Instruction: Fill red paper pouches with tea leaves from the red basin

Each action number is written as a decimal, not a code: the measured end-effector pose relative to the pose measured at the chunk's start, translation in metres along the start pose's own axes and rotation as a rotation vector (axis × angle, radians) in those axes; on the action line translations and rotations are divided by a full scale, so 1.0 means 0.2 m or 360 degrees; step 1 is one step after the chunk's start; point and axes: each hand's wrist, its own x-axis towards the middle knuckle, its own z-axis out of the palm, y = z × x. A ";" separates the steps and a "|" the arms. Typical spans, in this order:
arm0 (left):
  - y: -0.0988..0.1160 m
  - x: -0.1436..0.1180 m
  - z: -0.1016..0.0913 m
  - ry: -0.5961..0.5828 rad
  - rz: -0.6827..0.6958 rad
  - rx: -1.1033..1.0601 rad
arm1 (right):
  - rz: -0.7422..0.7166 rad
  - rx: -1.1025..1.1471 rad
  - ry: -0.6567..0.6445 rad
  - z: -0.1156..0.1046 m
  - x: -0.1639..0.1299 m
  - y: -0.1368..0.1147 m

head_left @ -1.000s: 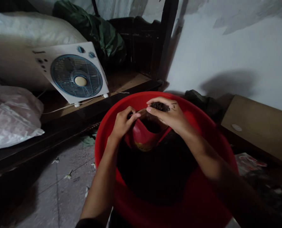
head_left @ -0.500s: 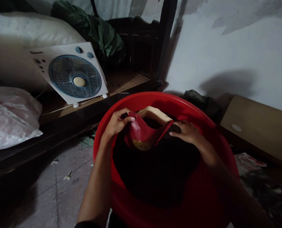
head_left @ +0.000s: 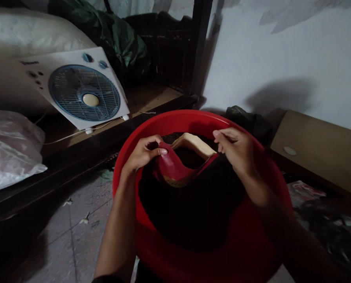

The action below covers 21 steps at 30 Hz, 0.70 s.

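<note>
A red paper-like bag (head_left: 175, 167) with a cream inside stands, mouth open, in the dark loose material (head_left: 193, 212) that fills a large red tub (head_left: 175, 120). Dark stuff also shows within the bag's mouth. My left hand (head_left: 146, 152) pinches the bag's left rim between thumb and fingers. Just above the bag's right corner, my right hand (head_left: 237, 147) is closed, thumb against curled fingers. Whether those fingers hold anything is hidden. What the dark material is cannot be made out in this dim light.
A white box fan (head_left: 84, 88) leans on a wooden platform at left, its cord trailing. Large white sacks (head_left: 13, 145) and a green bundle (head_left: 125, 47) lie around it. A tan board (head_left: 317, 149) stands at right by the wall. Scraps (head_left: 84, 218) lie on the tiled floor.
My right hand has risen from the dark material beside the bag, and its fingers have curled closed. My left hand keeps its hold on the bag. The view has shifted slightly.
</note>
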 end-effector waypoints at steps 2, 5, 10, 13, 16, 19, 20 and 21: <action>0.00 0.00 -0.01 -0.0008 -0.0006 -0.0017 | -0.0070 -0.0121 0.0056 -0.03 0.00 0.05; -0.01 -0.01 -0.03 -0.0041 -0.0058 0.0064 | -0.0118 -0.0151 -0.0151 -0.06 -0.05 0.11; 0.00 -0.01 -0.01 -0.0025 -0.0011 0.0203 | -0.0100 -0.0034 -0.0332 0.00 -0.17 0.13; -0.01 0.00 0.03 0.0098 0.0091 0.0249 | -0.0192 -0.0106 -0.0236 0.04 -0.18 0.14; -0.02 0.00 0.06 0.0246 0.0178 0.0213 | -0.0360 -0.0216 -0.0180 0.06 -0.18 0.13; -0.03 0.01 0.07 0.0405 0.0218 0.0105 | -0.0500 -0.0326 0.0070 0.04 -0.18 0.11; -0.03 0.01 0.06 0.0418 0.0218 0.0085 | -0.0526 -0.0348 0.0127 0.03 -0.18 0.11; -0.03 0.01 0.06 0.0401 0.0209 0.0086 | -0.0556 -0.0367 0.0138 0.02 -0.17 0.10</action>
